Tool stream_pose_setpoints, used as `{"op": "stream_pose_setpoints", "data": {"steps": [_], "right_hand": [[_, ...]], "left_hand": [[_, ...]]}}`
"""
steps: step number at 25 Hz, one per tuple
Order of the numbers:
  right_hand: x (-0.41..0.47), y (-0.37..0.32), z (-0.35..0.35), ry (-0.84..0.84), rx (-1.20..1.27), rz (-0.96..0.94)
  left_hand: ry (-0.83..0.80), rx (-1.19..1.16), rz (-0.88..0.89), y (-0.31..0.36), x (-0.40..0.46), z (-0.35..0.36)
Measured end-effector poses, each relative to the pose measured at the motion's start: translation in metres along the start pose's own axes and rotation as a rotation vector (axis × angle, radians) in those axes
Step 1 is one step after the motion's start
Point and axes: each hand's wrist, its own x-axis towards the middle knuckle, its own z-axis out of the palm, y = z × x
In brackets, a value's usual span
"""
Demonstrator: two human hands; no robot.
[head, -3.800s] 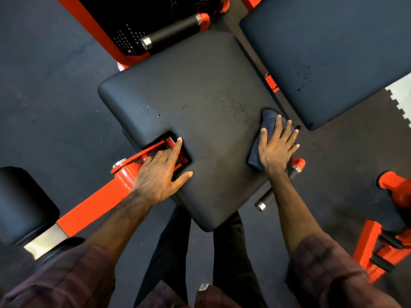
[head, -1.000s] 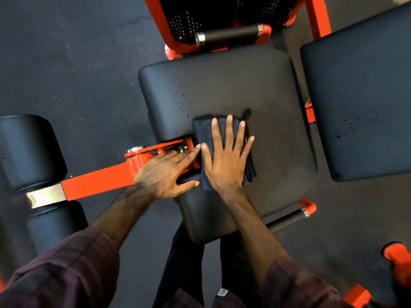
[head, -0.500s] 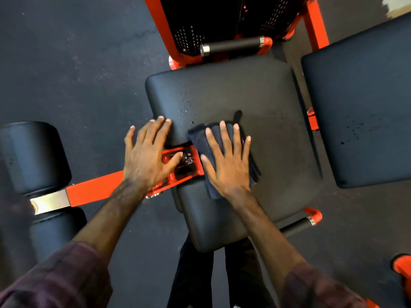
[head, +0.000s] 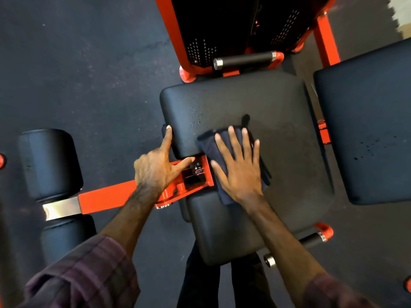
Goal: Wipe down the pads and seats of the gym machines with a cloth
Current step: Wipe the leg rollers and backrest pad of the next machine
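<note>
- Your right hand (head: 239, 172) lies flat, fingers straight and spread, pressing the dark cloth (head: 210, 147) onto the black seat pad (head: 278, 152).
- The cloth sits on the left part of the seat, just beside the notch where the orange frame arm (head: 106, 197) meets the pad; folds of it show past your fingertips and right of your palm.
- Your left hand (head: 155, 168) grips the seat's left edge: index finger along the side, thumb at the notch, the other fingers curled below and out of sight.
- Small droplets (head: 196, 116) dot the seat above the cloth.
- The back pad (head: 367, 121) stands to the right, also speckled.
- Two black roller pads (head: 50, 163) flank the frame arm at left.
</note>
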Motion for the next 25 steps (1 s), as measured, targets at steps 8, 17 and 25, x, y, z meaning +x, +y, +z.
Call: {"op": "stream_pose_setpoints", "data": {"steps": [8, 17, 25], "right_hand": [[0.087, -0.048, -0.004, 0.069, 0.064, 0.364], [0.101, -0.028, -0.005, 0.079, 0.059, 0.401], [0.030, 0.055, 0.002, 0.040, 0.112, 0.287]], "left_hand": [[0.004, -0.011, -0.032, 0.003, -0.002, -0.005], [-0.016, -0.020, -0.050, 0.006, -0.003, -0.013], [0.001, -0.035, -0.036, 0.005, -0.003, -0.014]]}}
